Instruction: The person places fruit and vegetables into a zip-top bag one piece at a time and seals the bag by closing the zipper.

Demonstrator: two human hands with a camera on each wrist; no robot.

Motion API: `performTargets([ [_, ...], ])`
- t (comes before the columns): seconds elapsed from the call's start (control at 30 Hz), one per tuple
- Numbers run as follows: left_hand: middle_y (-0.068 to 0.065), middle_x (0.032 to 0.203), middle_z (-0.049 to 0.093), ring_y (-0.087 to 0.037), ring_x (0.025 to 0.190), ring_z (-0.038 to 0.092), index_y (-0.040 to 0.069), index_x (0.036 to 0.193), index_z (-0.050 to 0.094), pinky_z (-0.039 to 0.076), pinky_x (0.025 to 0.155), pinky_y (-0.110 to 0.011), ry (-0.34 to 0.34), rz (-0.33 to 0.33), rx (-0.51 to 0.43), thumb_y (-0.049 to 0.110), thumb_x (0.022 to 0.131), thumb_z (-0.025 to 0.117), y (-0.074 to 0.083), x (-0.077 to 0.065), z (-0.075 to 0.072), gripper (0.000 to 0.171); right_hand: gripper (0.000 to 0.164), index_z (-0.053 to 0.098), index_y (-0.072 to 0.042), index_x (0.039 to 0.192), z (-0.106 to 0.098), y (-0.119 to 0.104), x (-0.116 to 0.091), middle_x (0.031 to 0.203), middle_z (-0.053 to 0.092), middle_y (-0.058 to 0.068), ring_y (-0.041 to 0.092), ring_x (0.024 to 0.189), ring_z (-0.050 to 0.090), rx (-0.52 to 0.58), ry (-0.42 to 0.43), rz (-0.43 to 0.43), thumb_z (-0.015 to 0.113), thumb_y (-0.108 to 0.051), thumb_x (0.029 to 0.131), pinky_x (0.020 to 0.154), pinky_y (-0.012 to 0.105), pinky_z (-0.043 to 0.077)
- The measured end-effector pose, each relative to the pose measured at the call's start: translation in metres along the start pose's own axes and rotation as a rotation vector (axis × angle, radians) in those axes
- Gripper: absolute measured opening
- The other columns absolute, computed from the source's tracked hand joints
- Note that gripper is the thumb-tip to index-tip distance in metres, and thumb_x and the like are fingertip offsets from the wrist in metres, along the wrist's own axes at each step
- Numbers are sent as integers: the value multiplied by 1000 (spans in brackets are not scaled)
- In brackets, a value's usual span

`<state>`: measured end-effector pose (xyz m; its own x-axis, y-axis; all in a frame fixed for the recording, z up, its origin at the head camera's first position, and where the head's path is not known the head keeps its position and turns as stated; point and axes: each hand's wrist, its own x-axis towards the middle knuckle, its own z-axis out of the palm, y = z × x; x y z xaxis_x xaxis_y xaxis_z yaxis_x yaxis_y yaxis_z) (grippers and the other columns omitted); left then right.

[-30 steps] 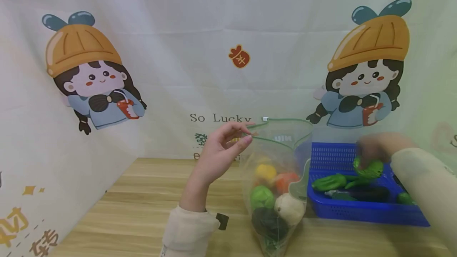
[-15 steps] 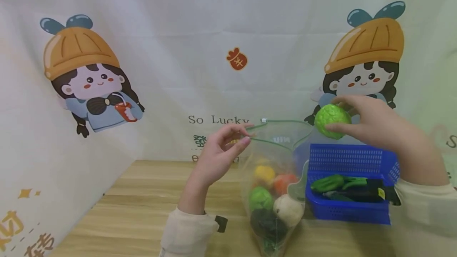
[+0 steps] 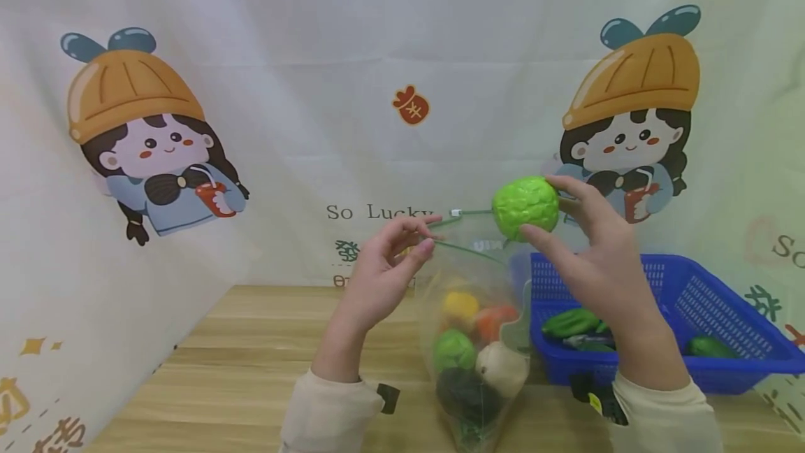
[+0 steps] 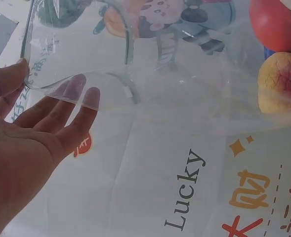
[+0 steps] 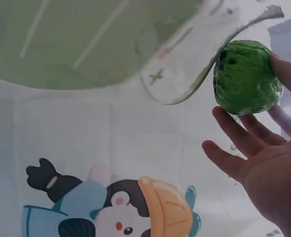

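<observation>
My left hand [image 3: 390,268] pinches the green-edged rim of a see-through mesh bag [image 3: 472,272] between thumb and finger, keeping its mouth spread. My right hand [image 3: 600,257] grips a bright green cabbage [image 3: 526,208] with thumb and fingertips, over the right side of the bag's mouth. In the right wrist view the cabbage [image 5: 246,79] is beside the bag's edge. Inside the bag sit a yellow piece [image 3: 461,305], a red tomato-like piece [image 3: 495,324], a green one [image 3: 454,350], a whitish round one [image 3: 502,367] and a dark green one [image 3: 468,397].
A blue plastic basket [image 3: 723,299] stands right of the bag, partly behind my right forearm. It holds a green pepper-like vegetable [image 3: 569,324], dark long pieces and another green vegetable [image 3: 711,347]. Under everything is a wood-grain table [image 3: 251,369]; a printed cloth [image 3: 302,124] hangs behind.
My right hand has lifted the cabbage out of the blue basket and carried it up and left to the bag's mouth. My left hand keeps its hold on the rim.
</observation>
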<state>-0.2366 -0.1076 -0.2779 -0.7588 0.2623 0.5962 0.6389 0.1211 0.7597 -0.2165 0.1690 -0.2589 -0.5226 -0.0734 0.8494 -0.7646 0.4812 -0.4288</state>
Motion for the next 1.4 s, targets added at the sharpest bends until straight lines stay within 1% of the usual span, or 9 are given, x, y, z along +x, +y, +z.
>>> performTargets([
  [0.1, -10, 150, 64, -27, 135, 66, 5, 114, 60, 59, 108, -42, 8, -10, 3, 12, 109, 61, 0, 0, -1, 9, 62, 54, -13, 151, 10, -1, 1, 148, 63, 10, 34, 136, 64, 21, -12, 40, 80, -6, 95, 124, 35, 44],
  [0.17, -12, 145, 67, -27, 135, 66, 6, 116, 61, 58, 109, -44, 8, -17, 4, 13, 108, 62, 0, 0, -1, 10, 60, 53, -14, 152, 14, -1, 1, 148, 63, 9, 34, 138, 63, 49, -10, 76, 78, -9, 97, 124, 49, 43],
  [0.27, -13, 137, 71, -28, 134, 67, 9, 118, 62, 58, 109, -48, -7, -27, 22, 14, 108, 63, 1, 0, -2, 11, 58, 51, -13, 152, 19, -2, 2, 149, 62, 9, 33, 139, 62, 77, -14, 121, 75, -13, 100, 123, 58, 42],
  [0.4, -11, 134, 75, -29, 130, 70, 14, 118, 62, 58, 103, -50, -38, -40, 61, 18, 109, 62, 2, 0, -1, 10, 57, 49, -16, 153, 19, -3, 1, 150, 63, 11, 38, 139, 62, 26, -130, 184, 74, -25, 102, 112, 64, 51],
  [0.63, -13, 136, 74, -33, 125, 73, 16, 117, 58, 58, 100, -52, -53, -66, 118, 20, 111, 57, 2, 0, -2, 7, 46, 52, -19, 151, 17, -2, 1, 147, 66, 8, 33, 128, 70, -63, -287, 207, 62, -36, 109, 101, 62, 58],
  [1.07, -10, 139, 71, -29, 130, 68, 15, 126, 60, 53, 114, -57, -108, -58, 145, 24, 111, 58, 3, -3, -9, 17, 31, 65, -10, 137, 24, -2, -2, 121, 78, 9, 28, 112, 77, -31, -215, 87, 63, -23, 109, 99, 52, 61],
  [1.13, -12, 144, 69, -29, 133, 67, 13, 121, 60, 52, 116, -56, -81, -49, 132, 22, 111, 58, 3, -3, -9, 14, 30, 65, -9, 136, 24, -2, -3, 120, 78, 8, 26, 111, 77, -39, -203, 74, 63, -23, 109, 98, 36, 63],
  [1.3, -16, 141, 71, -34, 135, 65, 11, 115, 57, 52, 115, -56, -37, -44, 133, 21, 112, 57, 2, -3, -10, 11, 28, 67, -10, 133, 24, -2, -3, 121, 78, 9, 24, 114, 75, -32, -192, 55, 64, -21, 108, 101, 38, 62],
  [1.4, -17, 138, 72, -38, 135, 65, 12, 114, 56, 52, 114, -58, -29, -50, 130, 22, 112, 57, 1, -4, -11, 10, 26, 69, -11, 131, 21, -3, -3, 123, 76, 10, 12, 117, 71, -1, -197, 18, 65, -15, 106, 103, 49, 59],
])
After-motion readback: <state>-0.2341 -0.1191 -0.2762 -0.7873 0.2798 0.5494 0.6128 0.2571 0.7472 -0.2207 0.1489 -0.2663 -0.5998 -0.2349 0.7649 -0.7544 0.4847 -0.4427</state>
